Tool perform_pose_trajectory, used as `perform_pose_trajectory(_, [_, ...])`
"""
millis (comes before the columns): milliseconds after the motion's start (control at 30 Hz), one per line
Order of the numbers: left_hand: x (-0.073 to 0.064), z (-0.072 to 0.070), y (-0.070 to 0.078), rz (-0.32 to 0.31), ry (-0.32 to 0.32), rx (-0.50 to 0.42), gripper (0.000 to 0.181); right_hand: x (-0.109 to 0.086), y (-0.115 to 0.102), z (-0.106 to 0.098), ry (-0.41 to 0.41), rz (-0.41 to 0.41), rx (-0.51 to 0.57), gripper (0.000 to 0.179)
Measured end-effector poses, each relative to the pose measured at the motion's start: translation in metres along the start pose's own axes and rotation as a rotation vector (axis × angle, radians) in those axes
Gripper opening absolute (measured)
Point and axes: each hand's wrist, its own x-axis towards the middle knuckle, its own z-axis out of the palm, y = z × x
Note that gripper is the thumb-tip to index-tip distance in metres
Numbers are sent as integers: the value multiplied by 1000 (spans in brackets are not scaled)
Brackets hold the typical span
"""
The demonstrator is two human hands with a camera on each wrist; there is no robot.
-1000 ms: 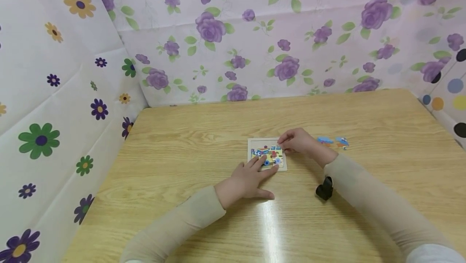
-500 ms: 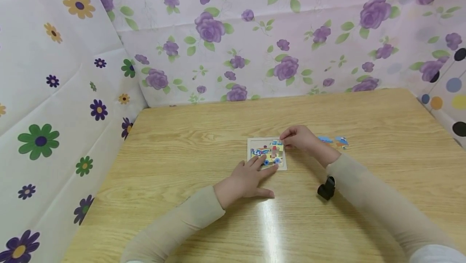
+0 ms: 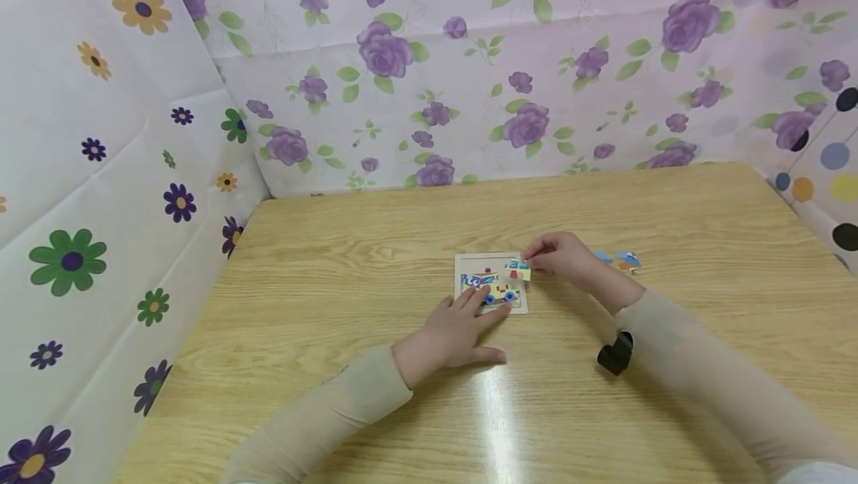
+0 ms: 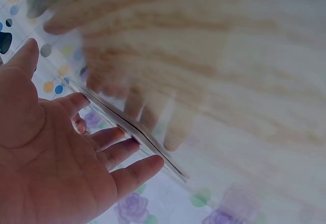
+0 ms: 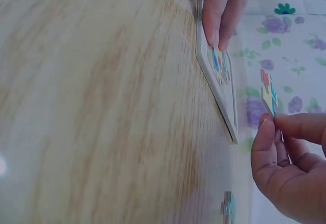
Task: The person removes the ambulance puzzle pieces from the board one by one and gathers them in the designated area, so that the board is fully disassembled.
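Observation:
A small square puzzle tray (image 3: pixel 459 268) with a pale frame lies on the table, partly filled with pieces that show a colourful vehicle with blue wheels. My left hand (image 3: pixel 456 331) rests with spread, straight fingers on its lower pieces. The left wrist view has those fingertips against the thin tray (image 4: pixel 133 127). Between thumb and finger, my right hand (image 3: pixel 566 262) pinches a yellow, blue and red puzzle piece (image 3: pixel 518 271) by its edge. In the right wrist view this piece (image 5: pixel 269 89) is tilted and apart from the tray (image 5: pixel 215 94).
Blue and orange loose puzzle pieces (image 3: pixel 628 261) lie on the wooden table (image 3: pixel 348 260), right of the tray and partly behind the right hand. A black wrist device (image 3: pixel 615 354) hangs at the right sleeve. Flower-patterned sheets (image 3: pixel 395 112) stand behind and at the left.
My right hand has moved a little to the right, and the pinched piece has come up off the other pieces in the tray. My left hand has stayed in place.

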Motion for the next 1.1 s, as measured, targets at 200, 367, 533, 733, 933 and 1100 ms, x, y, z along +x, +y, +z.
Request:
perform_pose_trajectory(200, [0, 1, 0, 2, 7, 29, 74, -7, 2, -4, 5, -21, 5, 20])
perform_pose_trajectory(367, [-1, 1, 1, -7, 5, 24, 74, -15, 0, -11, 4, -34, -7, 20])
perform_pose_trajectory(533, [-1, 0, 2, -7, 5, 29, 74, -26, 1, -19, 9, -60, 0, 23])
perform_pose_trajectory(733, [-1, 2, 2, 0, 22, 56, 76, -37, 9, -33, -19, -68, 35, 27])
perform_pose_trajectory(933, [-1, 2, 1, 6, 31, 62, 76, -45, 21, -48, -20, -70, 52, 28])
perform_pose_trajectory(1100, [-1, 2, 1, 13, 39, 60, 76, -54, 30, -61, -9, -64, 30, 29])
